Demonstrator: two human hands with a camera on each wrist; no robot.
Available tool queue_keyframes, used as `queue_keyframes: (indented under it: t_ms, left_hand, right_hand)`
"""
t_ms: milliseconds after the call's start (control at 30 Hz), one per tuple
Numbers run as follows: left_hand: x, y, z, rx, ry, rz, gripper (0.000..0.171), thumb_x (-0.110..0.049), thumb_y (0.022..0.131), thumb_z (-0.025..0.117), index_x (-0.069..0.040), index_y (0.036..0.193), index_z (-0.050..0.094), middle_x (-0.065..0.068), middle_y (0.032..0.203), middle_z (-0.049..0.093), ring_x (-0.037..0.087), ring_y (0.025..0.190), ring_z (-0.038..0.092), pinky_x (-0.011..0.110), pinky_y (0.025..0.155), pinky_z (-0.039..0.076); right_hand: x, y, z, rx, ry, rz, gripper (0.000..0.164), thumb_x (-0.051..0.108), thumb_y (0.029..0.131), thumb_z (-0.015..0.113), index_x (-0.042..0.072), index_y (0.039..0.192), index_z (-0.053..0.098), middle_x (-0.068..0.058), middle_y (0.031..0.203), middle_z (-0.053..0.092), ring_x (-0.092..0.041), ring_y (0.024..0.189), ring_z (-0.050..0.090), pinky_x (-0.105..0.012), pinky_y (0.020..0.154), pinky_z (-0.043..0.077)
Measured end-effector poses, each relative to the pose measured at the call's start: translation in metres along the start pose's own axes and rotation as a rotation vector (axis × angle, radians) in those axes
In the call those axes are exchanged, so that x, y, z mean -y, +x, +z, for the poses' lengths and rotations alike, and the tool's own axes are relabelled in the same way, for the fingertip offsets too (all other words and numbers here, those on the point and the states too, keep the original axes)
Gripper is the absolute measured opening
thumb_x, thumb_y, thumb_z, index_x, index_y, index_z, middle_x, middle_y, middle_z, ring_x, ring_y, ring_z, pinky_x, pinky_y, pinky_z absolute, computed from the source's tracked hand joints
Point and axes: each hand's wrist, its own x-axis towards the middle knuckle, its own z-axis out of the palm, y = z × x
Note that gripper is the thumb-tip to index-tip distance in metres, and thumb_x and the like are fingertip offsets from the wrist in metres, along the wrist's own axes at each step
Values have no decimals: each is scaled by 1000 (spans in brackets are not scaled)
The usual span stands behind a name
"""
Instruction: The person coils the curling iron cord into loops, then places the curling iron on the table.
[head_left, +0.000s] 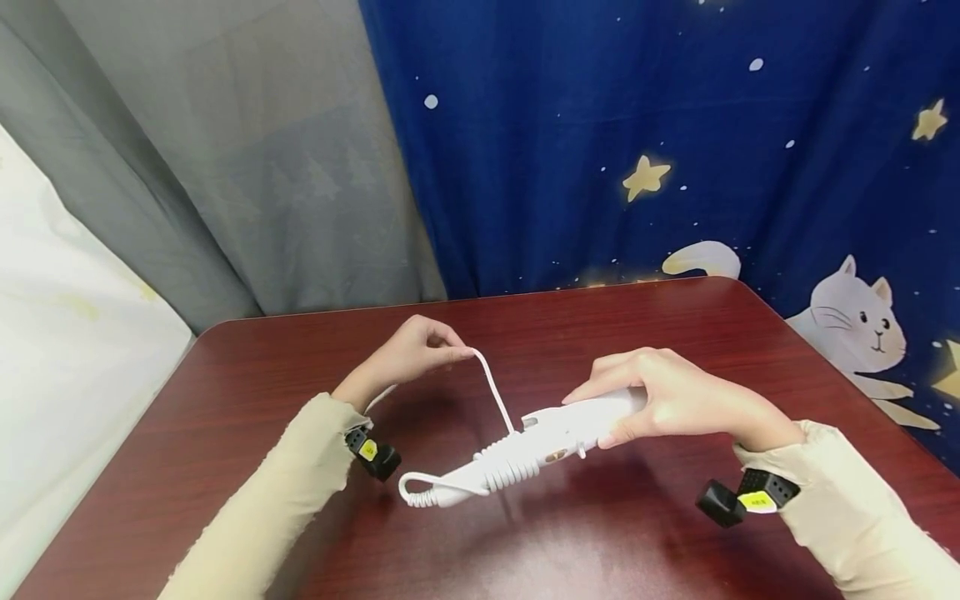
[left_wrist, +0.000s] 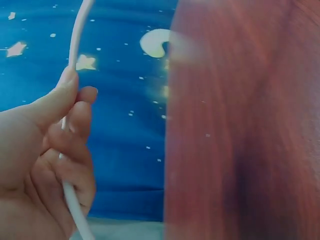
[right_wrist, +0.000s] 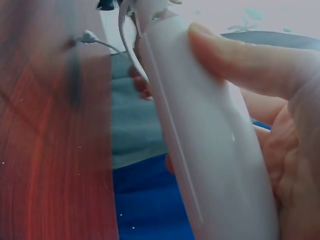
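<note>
A long white electric appliance, shaped like a hair styler, is held tilted above the table. My right hand grips its thick upper end, thumb on one side and fingers on the other. White cord is wound in several turns round its narrower part and loops at the lower tip. From the windings a length of cord rises to my left hand, which pinches it between thumb and forefinger. In the left wrist view the cord runs on down across the palm. A white plug shows in the right wrist view.
The dark red wooden table lies under both hands. Behind it hang a grey curtain and a blue curtain with stars and a cat. White cloth hangs at the left. A small black camera sits on each wrist.
</note>
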Motion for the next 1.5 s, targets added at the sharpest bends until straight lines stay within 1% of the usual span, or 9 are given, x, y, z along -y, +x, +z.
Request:
queue_keyframes:
  t_ms: [100, 233, 400, 567, 700, 967, 1200, 1333, 1500]
  left_hand:
    - [-9, -1, -4, -46, 17, 61, 10, -16, 80, 72, -6, 76, 72, 9, 64, 62, 12, 56, 49, 24, 49, 38]
    - [-27, -4, -7, -64, -28, 80, 10, -16, 79, 73, -6, 78, 72, 4, 67, 64, 12, 59, 51, 26, 53, 42]
    - [-52, -13, -9, -47, -56, 83, 10, -17, 78, 74, -8, 77, 72, 2, 70, 66, 12, 61, 52, 26, 56, 44]
    - [-76, -23, -8, -3, -25, 122, 7, -21, 78, 74, -14, 76, 72, -2, 69, 65, 12, 61, 51, 27, 54, 42]
    - [-89, -31, -6, 7, 2, 115, 5, -23, 77, 74, -19, 75, 73, -3, 66, 65, 11, 58, 48, 27, 50, 40]
    - [-102, -42, 9, -34, -59, 60, 5, -21, 76, 75, -17, 74, 74, -1, 61, 63, 8, 51, 45, 23, 43, 34]
    - [-103, -46, 24, -42, -140, 101, 7, -15, 80, 71, -9, 81, 73, -2, 64, 62, 9, 51, 49, 22, 44, 37]
    - [-99, -50, 29, 5, -194, 107, 15, -14, 86, 64, -6, 97, 71, 0, 68, 64, 13, 53, 55, 23, 46, 42]
    - [-86, -57, 35, 138, -252, 147, 32, -17, 95, 50, -15, 127, 56, 2, 69, 63, 22, 43, 45, 28, 39, 40]
  right_hand:
    - [0, 2, 4, 39, -60, 43, 38, 39, 72, 76, 36, 108, 66, 23, 84, 55, -2, 71, 50, -19, 54, 40]
    - [-1, 3, 11, 80, -140, 112, 37, 41, 70, 76, 42, 106, 65, 25, 82, 52, -1, 70, 49, -20, 54, 39]
    - [-7, 6, 17, 78, -235, 138, 37, 39, 68, 78, 41, 103, 66, 25, 80, 50, 0, 68, 47, -20, 53, 38]
    - [-15, 8, 20, 56, -262, 162, 35, 40, 68, 77, 38, 102, 68, 24, 78, 50, 0, 68, 47, -21, 53, 37]
    - [-20, 10, 21, 22, -297, 186, 36, 40, 68, 77, 37, 103, 67, 23, 77, 50, 0, 67, 47, -23, 53, 37]
    - [-25, 9, 24, -169, -408, 263, 39, 43, 70, 76, 35, 107, 67, 17, 80, 54, -5, 69, 49, -28, 53, 38]
    - [-26, 8, 20, -374, -493, 355, 42, 47, 72, 74, 32, 110, 66, 12, 78, 54, -8, 67, 48, -31, 49, 38]
    - [-28, 7, 14, -479, -490, 403, 41, 44, 73, 73, 29, 111, 66, 9, 82, 56, -11, 70, 50, -35, 51, 39]
    - [-26, 8, 4, -572, -437, 453, 43, 45, 75, 72, 27, 113, 65, 5, 88, 61, -14, 72, 51, -38, 55, 37]
